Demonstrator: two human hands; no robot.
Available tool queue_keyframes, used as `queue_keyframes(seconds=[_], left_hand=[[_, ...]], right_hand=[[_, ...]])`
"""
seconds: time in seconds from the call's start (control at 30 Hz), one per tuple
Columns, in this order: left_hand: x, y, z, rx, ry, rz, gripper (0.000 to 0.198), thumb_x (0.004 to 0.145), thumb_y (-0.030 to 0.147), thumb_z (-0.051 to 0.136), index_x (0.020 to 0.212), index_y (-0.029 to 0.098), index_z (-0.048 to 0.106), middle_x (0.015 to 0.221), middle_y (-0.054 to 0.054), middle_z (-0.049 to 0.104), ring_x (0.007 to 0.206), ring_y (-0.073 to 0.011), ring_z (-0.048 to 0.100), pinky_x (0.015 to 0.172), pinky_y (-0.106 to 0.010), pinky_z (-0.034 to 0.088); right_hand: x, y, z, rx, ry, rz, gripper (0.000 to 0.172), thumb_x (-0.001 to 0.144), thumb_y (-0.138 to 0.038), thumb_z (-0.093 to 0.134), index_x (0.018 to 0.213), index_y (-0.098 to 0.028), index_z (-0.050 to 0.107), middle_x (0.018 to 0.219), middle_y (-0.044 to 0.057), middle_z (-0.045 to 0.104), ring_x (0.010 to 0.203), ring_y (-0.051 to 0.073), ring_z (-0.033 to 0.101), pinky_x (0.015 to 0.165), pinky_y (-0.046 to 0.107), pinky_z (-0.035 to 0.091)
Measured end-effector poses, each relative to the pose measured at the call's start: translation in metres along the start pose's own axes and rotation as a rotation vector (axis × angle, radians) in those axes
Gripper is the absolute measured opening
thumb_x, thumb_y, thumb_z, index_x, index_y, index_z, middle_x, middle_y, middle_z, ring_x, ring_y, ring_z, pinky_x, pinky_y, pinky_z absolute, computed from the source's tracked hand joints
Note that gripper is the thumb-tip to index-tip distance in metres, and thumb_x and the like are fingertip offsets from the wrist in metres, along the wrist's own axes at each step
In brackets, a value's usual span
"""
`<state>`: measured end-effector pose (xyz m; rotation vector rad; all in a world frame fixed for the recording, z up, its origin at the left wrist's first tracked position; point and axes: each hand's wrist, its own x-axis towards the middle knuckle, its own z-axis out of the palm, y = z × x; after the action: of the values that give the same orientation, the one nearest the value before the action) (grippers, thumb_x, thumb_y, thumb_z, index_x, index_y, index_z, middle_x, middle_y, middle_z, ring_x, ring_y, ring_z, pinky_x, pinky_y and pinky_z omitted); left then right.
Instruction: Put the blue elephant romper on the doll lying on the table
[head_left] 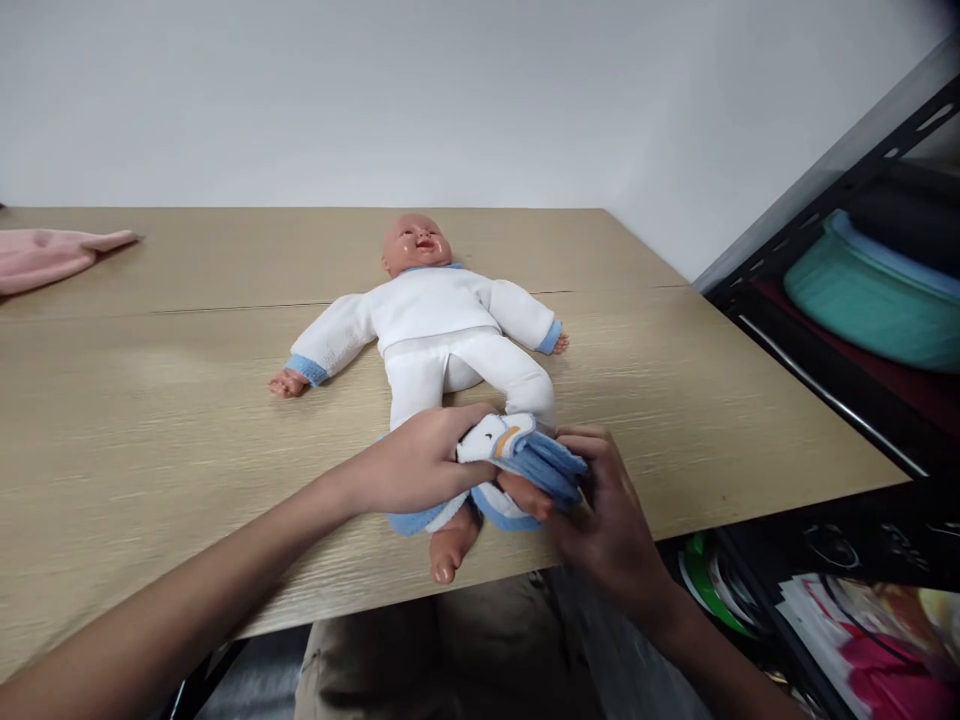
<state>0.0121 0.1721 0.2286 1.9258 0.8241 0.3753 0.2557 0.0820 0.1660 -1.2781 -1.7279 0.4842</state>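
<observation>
A baby doll (435,310) lies on its back on the table, its head away from me and its bare feet towards me. It wears a white top and white trousers with blue edging. Over the doll's foot on the right is a folded blue cloth piece with a duck face (544,462); whether it is a sock or part of the trousers I cannot tell. My left hand (427,455) pinches the white duck patch between thumb and fingers. At its other side, my right hand (607,500) grips the blue folds beside the doll's toes.
The wooden table (187,420) ends just in front of my lap. Pink cloth (60,258) lies at its far left. A black metal shelf (817,385) on the right carries a teal basin (870,295). Magazines and a pink item (892,665) sit lower down.
</observation>
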Motion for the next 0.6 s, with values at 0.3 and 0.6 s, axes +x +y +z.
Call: queue_keyframes(seconds=[0.3, 0.6], left_hand=[[0.000, -0.005, -0.008, 0.003, -0.076, 0.122, 0.020, 0.103, 0.038, 0.075, 0.096, 0.020, 0.070, 0.095, 0.001, 0.070, 0.089, -0.0185, 0.066, 0.082, -0.029, 0.048], [0.002, -0.003, 0.003, 0.019, 0.371, 0.041, 0.044, 0.086, 0.054, 0.093, 0.101, 0.021, 0.068, 0.084, 0.005, 0.062, 0.075, -0.0158, 0.052, 0.068, -0.028, 0.040]], right_hand=[[0.026, 0.014, -0.019, 0.291, -0.204, 0.087, 0.036, 0.097, -0.036, 0.081, 0.131, -0.033, 0.071, 0.117, 0.003, 0.078, 0.104, 0.027, 0.075, 0.091, 0.038, 0.060], [0.083, 0.052, -0.043, 0.493, -0.697, 0.265, 0.045, 0.092, -0.052, 0.087, 0.124, -0.023, 0.074, 0.114, 0.005, 0.077, 0.107, 0.027, 0.074, 0.093, 0.037, 0.061]])
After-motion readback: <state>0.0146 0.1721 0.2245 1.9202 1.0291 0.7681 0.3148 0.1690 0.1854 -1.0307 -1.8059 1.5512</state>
